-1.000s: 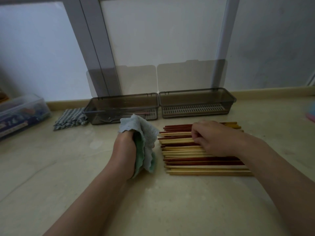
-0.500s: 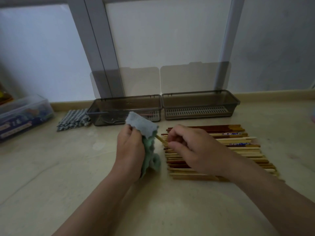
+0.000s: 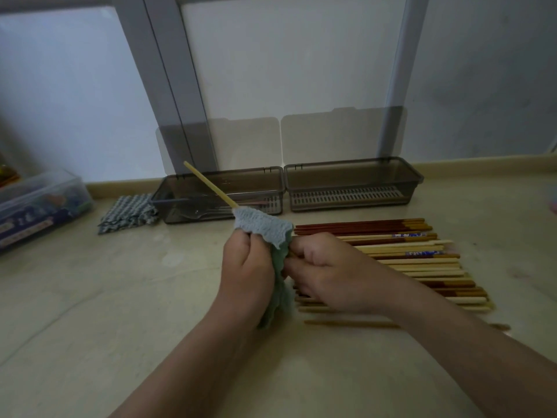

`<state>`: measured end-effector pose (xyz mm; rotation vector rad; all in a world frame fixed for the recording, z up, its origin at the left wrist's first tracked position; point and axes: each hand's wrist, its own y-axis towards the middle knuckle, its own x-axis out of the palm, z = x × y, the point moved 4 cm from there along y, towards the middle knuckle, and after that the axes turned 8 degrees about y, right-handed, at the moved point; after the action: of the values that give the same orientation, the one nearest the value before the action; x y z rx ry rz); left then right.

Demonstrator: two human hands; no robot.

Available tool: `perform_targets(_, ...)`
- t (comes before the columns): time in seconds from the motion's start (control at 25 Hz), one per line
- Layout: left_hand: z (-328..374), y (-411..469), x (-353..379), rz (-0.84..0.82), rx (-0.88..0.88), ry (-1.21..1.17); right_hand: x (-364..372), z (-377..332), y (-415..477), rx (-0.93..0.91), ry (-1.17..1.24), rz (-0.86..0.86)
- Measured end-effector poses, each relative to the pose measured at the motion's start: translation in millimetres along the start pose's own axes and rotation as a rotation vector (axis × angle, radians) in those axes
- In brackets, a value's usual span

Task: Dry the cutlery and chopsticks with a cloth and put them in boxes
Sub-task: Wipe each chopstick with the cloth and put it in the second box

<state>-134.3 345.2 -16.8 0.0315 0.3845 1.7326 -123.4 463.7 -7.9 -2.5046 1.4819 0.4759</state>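
One chopstick (image 3: 208,185): right hand (image 3: 325,276) pinches, left hand (image 3: 244,273) grips cloth (image 3: 262,226); print (image 3: 407,235) unreadable.

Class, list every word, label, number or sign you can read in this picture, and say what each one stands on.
Blue label on the clear box: white print, too blurred to read.
Blue-and-white bands on two chopsticks: too small to tell whether they hold writing.
No other text shows, so nothing can be quoted.

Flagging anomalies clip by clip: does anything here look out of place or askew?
Only a minor thing: one stray chopstick lies apart from the row of chopsticks, on its near side. Nothing looks spilled or damaged.
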Motion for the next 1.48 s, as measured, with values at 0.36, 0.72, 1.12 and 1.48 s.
perform_targets(0.36,-3,-4,9,-0.246,0.093,0.196,-4,13,-13,0.245,-0.061,-0.109)
perform_targets(0.72,13,-22,19,-0.76,0.077,0.174,-42,13,-4,0.037,0.325,0.364)
perform_targets(1.12,2,-8,8,-0.514,-0.053,0.046,-144,12,26,0.077,-0.706,0.73)
perform_targets(1.48,-7,-2,8,-0.494,-0.09,0.019,-170,38,93,0.308,-0.864,0.475)
